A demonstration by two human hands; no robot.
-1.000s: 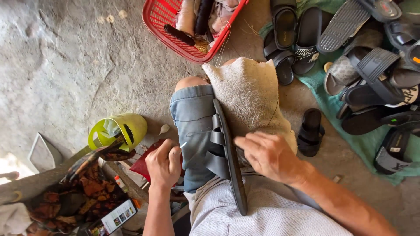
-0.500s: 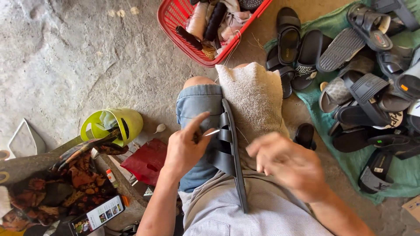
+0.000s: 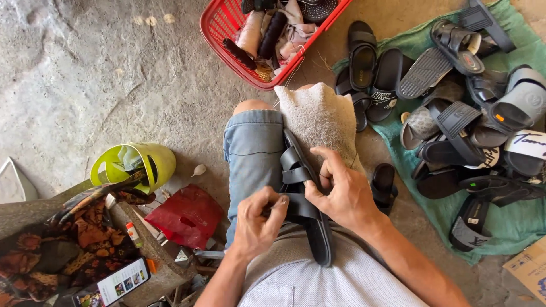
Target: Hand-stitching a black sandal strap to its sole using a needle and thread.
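Rough grey concrete floor (image 3: 85, 74) fills the view, seen from above a seated person's lap. At far left a patterned brown cloth (image 3: 51, 250) lies over a low block, with a phone (image 3: 116, 282) at its lower edge. Just beyond it a lime-green cup (image 3: 136, 165) lies tipped on its side, and a red bag (image 3: 185, 216) lies on the floor beside the knee.

A black sandal (image 3: 307, 219) rests lengthwise on the person's lap, between the denim-clad thigh and a beige towel (image 3: 318, 119) draped over the other leg. The left hand (image 3: 256, 219) is curled nearly shut, its thumb and forefinger pinched together at the sandal's lower strap; whether something thin is held in that pinch cannot be told. The right hand (image 3: 338, 190) is half closed on the sandal from the other side, thumb pressing the same strap, fingers spread over the sandal's edge and touching the towel. The two hands sit close together, nearly meeting at the strap.

Above the knee a red basket (image 3: 224, 25) holds spools and rags. At right a green cloth (image 3: 512, 227) on the floor carries a heap of dark sandals (image 3: 455, 108), and a single small black sandal (image 3: 383, 185) lies just beside the right wrist.
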